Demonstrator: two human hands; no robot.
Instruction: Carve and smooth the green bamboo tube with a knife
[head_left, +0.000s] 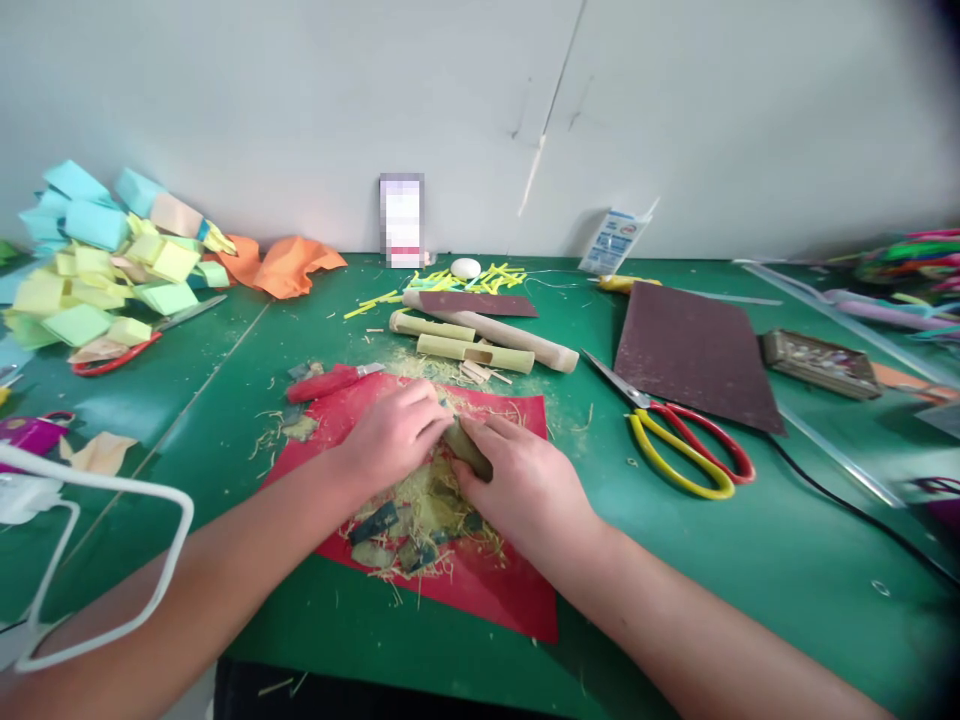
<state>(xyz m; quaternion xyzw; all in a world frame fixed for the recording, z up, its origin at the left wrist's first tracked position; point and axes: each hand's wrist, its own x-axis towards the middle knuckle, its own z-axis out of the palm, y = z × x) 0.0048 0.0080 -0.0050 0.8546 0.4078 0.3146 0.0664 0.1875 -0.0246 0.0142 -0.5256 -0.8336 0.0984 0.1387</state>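
Observation:
Over a red sheet [525, 590] I hold a short bamboo tube [471, 458] with a dark hollow near end. My right hand [525, 480] is closed round its right side. The fingers of my left hand [397, 425] are bent and pressed together at the tube's far end; what lies under their tips is partly hidden. Bamboo shavings [420, 495] and dark scraps [375, 522] cover the sheet below. A red-handled knife [326, 384] lies just beyond my left hand. Two notched bamboo pieces [476, 352] and a longer pale stick [517, 335] lie beyond the sheet.
To the right are scissors [679, 440], a brown sheet [694, 345] and a small tray [821, 362]. Folded paper blocks [97, 260] and orange paper [289, 265] are at left. A phone [402, 220] leans on the wall. A white frame [180, 530] crosses near my left forearm.

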